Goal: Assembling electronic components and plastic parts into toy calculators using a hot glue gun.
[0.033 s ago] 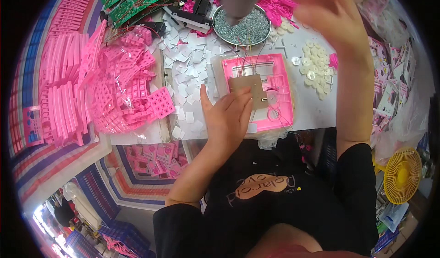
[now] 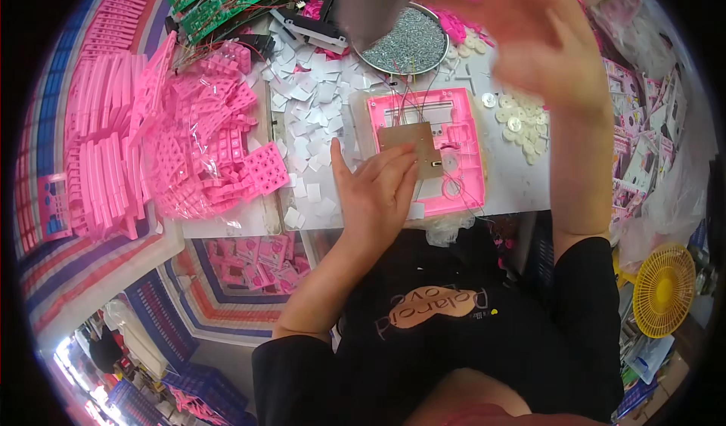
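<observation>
My left hand (image 2: pixel 378 188) lies over the near left part of a brown circuit board (image 2: pixel 412 140). Its fingertips press on the board, and one finger sticks out to the left. Under the board is a pink plastic housing (image 2: pixel 473 154) with thin wires running over it. My right hand (image 2: pixel 541 48) is raised above the far right of the table, smeared by motion, with a finger and thumb apart and nothing visible between them. Left of it hangs a blurred dark grey tool (image 2: pixel 370 6), apart from the hand, in front of a round dish of small metal screws (image 2: pixel 404 44).
White square pieces (image 2: pixel 310 123) are scattered left of the housing. Round whitish discs (image 2: pixel 522 123) lie to its right. Bagged pink parts (image 2: pixel 200 139) and stacked pink panels (image 2: pixel 106 146) fill the left. Green circuit boards (image 2: pixel 234 6) lie at the far left; a yellow basket (image 2: pixel 664 290) stands right.
The grey tool has swung to the left. My right hand has come slightly nearer and lower, over the whitish discs. My left hand and the board stay in place.
</observation>
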The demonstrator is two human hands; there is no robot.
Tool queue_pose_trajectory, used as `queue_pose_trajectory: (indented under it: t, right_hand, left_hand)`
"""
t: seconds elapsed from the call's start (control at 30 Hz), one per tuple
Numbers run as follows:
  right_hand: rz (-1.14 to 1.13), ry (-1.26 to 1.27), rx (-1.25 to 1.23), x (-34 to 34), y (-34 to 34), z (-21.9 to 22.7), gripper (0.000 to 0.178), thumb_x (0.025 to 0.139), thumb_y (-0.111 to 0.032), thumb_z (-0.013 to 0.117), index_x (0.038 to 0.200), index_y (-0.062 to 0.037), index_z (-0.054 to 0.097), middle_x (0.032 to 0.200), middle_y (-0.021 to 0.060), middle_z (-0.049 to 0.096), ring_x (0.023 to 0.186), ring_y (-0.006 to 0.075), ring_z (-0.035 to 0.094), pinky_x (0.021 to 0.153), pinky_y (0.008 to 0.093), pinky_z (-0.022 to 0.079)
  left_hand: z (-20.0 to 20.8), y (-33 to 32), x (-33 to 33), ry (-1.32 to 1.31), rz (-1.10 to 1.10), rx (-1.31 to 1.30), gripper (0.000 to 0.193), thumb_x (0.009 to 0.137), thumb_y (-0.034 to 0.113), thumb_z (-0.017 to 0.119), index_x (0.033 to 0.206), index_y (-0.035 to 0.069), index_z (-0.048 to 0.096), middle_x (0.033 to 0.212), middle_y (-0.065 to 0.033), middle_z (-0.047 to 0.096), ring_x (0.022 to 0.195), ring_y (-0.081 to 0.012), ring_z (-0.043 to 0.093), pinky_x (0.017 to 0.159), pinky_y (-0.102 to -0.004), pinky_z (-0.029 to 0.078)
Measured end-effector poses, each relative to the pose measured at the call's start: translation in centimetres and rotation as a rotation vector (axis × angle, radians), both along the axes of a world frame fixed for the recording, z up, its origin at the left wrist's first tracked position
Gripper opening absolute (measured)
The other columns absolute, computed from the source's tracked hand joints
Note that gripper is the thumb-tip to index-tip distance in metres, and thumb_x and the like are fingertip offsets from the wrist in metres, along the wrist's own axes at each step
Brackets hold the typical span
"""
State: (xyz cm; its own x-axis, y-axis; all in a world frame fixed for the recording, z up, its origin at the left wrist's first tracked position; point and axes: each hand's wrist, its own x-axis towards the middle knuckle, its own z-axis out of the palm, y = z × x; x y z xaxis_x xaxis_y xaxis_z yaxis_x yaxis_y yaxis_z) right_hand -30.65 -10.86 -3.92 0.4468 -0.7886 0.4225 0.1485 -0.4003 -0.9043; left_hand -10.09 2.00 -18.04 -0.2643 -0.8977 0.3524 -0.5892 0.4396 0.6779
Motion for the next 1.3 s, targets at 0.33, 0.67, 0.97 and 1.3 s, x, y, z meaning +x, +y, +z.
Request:
queue_pose_trajectory:
  t: [0.33,0.67,0.97,1.3]
  right_hand:
    - [0.317,-0.169,0.468,6.3,1.5,3.9,0.051,0.091,-0.006,0.066,0.138,-0.0022,0.048,0.104,0.0075,0.064,0.086,0.0161,0.063,0.077,0.0328,0.052]
    - [-0.161,-0.264,0.236,3.7,8.4,-6.2,0.025,0.096,-0.014,0.066,0.114,-0.0069,0.050,0.062,0.0021,0.047,0.052,0.0128,0.045,0.056,0.0326,0.045]
    - [-0.157,-0.232,0.193,4.2,8.6,-7.0,0.024,0.097,-0.013,0.067,0.112,-0.0059,0.049,0.064,0.0040,0.050,0.053,0.0129,0.047,0.055,0.0315,0.043]
    - [-0.298,-0.125,0.161,2.9,7.4,-8.2,0.021,0.098,-0.009,0.063,0.111,-0.0051,0.047,0.068,0.0059,0.054,0.057,0.0128,0.048,0.058,0.0325,0.045]
  left_hand:
    - [0.0,-0.2,-0.3,0.127,-0.010,0.076,0.006,0.087,0.010,0.075,0.091,0.007,0.073,0.101,-0.0039,0.077,0.083,-0.0200,0.072,0.122,-0.0585,0.005]
    - [-0.7,-0.3,0.1,0.109,-0.013,-0.016,0.009,0.086,0.011,0.076,0.095,0.012,0.073,0.103,0.0007,0.076,0.094,-0.0157,0.072,0.119,-0.0648,0.008]
    - [-0.9,-0.4,0.2,0.146,-0.024,-0.025,0.010,0.085,0.011,0.077,0.095,0.011,0.073,0.103,0.0001,0.076,0.093,-0.0160,0.071,0.119,-0.0648,0.008]
    - [0.2,-1.2,0.7,0.115,-0.105,-0.027,0.007,0.093,0.013,0.069,0.090,0.007,0.071,0.101,-0.0062,0.076,0.089,-0.0206,0.073,0.121,-0.0591,0.016]
